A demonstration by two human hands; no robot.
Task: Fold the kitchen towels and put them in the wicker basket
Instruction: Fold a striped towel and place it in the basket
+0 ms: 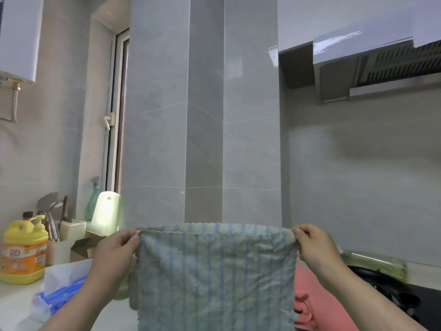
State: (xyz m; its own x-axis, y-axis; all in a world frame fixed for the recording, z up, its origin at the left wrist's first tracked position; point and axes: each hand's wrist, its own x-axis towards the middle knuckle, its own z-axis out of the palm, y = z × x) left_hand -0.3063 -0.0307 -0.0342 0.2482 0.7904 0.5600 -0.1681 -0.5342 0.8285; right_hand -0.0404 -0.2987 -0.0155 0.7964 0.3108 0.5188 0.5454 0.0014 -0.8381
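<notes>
Fingertips (131,238) on both sides are pinching the top corners of the blue striped towel (214,271). The left hand (117,247) and right hand (310,244) are pulled apart so it hangs flat, I'd guess to square it up for a first fold. It's hanging well right of the yellow soap bottle (23,249), with a pink towel (310,295) lying farther right, probably next in line; no wicker basket in view.

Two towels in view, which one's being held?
The blue striped towel: left hand and right hand pinch its top corners. The pink towel lies unheld at right.
</notes>
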